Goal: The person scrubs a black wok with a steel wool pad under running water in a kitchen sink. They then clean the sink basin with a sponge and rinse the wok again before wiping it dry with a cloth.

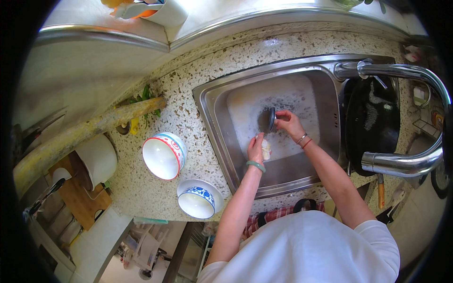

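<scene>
Over the soapy water in the steel sink [219, 141], my right hand [291, 126] pinches a small round disc with a dark rim [272, 120]. It is tilted nearly edge-on and looks like a sink strainer or plug; its exact kind is hard to make out. Just nearer to me and to the left, my left hand [255, 151] is closed around a crumpled whitish-yellow cloth or sponge [266, 149]. The fingertips of this hand come close to the lower edge of the disc; whether they touch it I cannot tell. Suds float around both hands.
Left of the sink stand a red-rimmed white bowl [163, 158] and a blue-patterned bowl [197, 203] on the speckled counter [132, 188]. A black pan [373, 122] sits at the right under the curved chrome faucet [406, 162]. A mottled yellowish pipe [89, 132] crosses the left side.
</scene>
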`<state>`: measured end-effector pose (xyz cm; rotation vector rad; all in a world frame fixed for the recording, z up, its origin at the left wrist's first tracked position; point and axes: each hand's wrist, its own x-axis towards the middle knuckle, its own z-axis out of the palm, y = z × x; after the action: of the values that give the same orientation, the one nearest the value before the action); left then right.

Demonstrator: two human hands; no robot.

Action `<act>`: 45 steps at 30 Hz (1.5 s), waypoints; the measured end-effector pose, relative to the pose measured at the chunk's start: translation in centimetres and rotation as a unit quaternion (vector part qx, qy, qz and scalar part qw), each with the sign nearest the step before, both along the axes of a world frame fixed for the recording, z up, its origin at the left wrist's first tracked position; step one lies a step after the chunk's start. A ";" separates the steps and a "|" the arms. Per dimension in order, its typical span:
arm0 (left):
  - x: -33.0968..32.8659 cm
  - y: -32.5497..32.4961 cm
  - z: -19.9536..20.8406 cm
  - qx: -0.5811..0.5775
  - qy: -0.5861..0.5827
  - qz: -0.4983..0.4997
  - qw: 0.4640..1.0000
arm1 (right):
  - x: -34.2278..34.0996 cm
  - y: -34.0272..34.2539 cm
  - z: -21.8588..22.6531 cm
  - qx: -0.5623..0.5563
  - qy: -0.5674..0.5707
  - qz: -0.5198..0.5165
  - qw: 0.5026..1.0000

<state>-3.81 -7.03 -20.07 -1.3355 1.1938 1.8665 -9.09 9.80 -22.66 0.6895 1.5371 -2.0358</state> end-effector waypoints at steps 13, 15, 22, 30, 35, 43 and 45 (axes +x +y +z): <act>-0.5 0.6 2.1 -0.007 0.040 -0.003 0.999 | -2.4 1.0 6.6 -0.314 -0.116 -0.091 0.938; -0.3 0.6 2.1 -0.005 0.045 -0.026 0.999 | -2.5 1.3 5.1 -0.087 -0.096 0.033 0.991; -1.5 0.9 7.2 0.049 0.078 -0.034 0.995 | -1.5 -0.9 12.1 0.405 0.364 0.165 0.822; -0.5 1.1 8.3 0.022 0.189 -0.055 0.980 | -0.7 -0.9 16.7 0.332 0.274 0.113 0.895; 0.8 0.3 9.0 0.087 0.095 0.004 0.992 | 0.9 2.0 12.8 0.533 0.373 0.207 0.731; 3.1 0.7 10.1 0.125 0.109 0.017 0.986 | 1.7 1.5 18.2 0.027 0.113 0.084 0.990; 3.2 1.0 10.2 0.134 0.116 0.020 0.984 | 3.4 1.9 15.3 0.413 0.291 0.202 0.839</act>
<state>-0.58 -5.99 -9.92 -1.0243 0.9852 2.1700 -5.65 11.71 -7.38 -0.0493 2.6880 -1.2420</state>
